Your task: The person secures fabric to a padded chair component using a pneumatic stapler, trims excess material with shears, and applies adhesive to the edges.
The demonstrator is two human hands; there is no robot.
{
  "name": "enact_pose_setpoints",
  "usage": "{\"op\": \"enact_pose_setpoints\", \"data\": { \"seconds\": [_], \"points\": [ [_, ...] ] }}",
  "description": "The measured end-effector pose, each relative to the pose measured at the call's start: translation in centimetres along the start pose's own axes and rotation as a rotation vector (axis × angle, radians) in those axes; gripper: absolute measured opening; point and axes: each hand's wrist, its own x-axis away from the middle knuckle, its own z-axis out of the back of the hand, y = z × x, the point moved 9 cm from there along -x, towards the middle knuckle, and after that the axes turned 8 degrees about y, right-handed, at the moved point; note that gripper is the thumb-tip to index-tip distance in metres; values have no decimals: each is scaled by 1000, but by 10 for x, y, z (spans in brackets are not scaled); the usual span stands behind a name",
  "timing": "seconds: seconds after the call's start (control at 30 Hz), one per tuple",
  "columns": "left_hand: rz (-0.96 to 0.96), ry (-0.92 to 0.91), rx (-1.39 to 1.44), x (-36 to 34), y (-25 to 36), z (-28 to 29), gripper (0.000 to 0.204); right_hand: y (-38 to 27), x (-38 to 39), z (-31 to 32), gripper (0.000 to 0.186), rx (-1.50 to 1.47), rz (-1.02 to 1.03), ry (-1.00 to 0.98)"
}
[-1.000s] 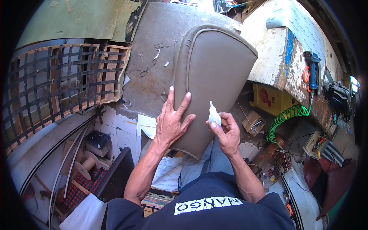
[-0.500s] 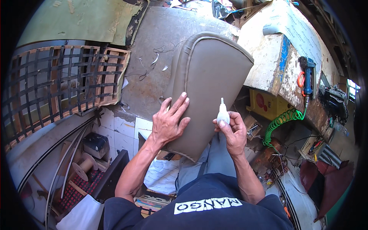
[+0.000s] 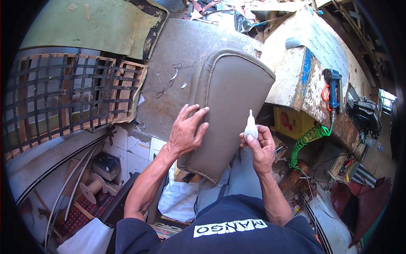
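A brown-grey upholstered cushion [image 3: 237,97] with piped edges lies across the worktable, its near end over my lap. On its left edge rests my left hand [image 3: 187,129], fingers bent and apart, gripping nothing. My right hand [image 3: 261,148] is closed round a small white squeeze bottle [image 3: 251,127] with a narrow nozzle pointing up. The bottle is held above the cushion's right side, and its nozzle appears apart from the cover.
Loose threads and scraps lie on the grey tabletop [image 3: 165,51]. To the left stands a frame with woven black straps [image 3: 67,93]. At right, a blue air tool [image 3: 334,91] hangs on a green coiled hose [image 3: 302,146] beside a worn white bench [image 3: 281,80].
My left hand's fingers have drawn back from the cushion's top toward its left edge and bent more. The bottle in my right hand has shifted slightly right. The whole view has tilted a little.
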Motion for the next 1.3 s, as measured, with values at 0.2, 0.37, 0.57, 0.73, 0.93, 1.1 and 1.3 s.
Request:
{"op": "enact_pose_setpoints", "data": {
  "seconds": [0.2, 0.37, 0.57, 0.73, 0.93, 1.1, 1.3],
  "points": [
    [-41, 142, -167, -1, 5, -13, 61, -3, 1, 1, 33, 38, -2, -1],
    [49, 60, -124, -11, 7, -21, 60, -2, 0, 5, 31, 41, 24, 12],
    [279, 430, 159, 39, -23, 20, 41, 14, 19, -24, 31, -2, -74, -71],
    [409, 376, 158, 80, -30, 13, 21, 64, 38, -43, 29, 2, -192, -144],
    [393, 345, 203, 65, -21, 1, 23, 106, 46, -60, 29, 53, -212, -79],
    [434, 347, 267, 68, -28, -14, 23, 120, 45, -62, 27, 197, -252, -30],
    [460, 386, 387, 74, -39, -15, 16, 121, 37, -62, 25, 363, -253, -18]
  ]
}}
